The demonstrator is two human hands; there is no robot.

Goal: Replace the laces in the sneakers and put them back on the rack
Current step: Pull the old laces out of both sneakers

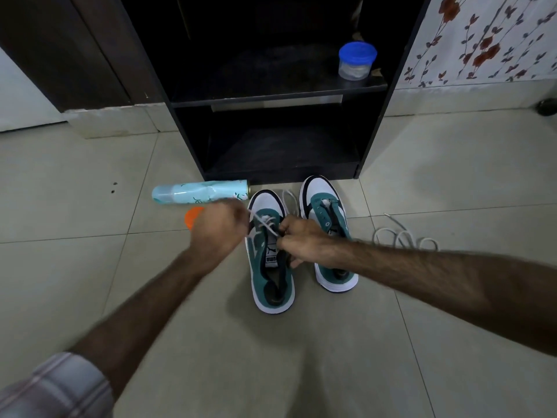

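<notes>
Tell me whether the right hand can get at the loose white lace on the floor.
Probably yes: the loose white lace lies uncovered on the tiles just beside the right hand, though that hand now pinches the left sneaker's lace.

This looks like a home, likely a hallway or room corner. A dark wooden shoe rack (271, 101) stands on a pale tiled floor (90, 267) against a wall with flowered wallpaper (482, 40). A small blue-lidded tub (357, 60) sits on its shelf, and a spray can (200, 192) lies on the tiles.

tile floor (90, 267): 2 sneakers (272, 285), spray can (199, 192), loose lace (404, 236).
</notes>
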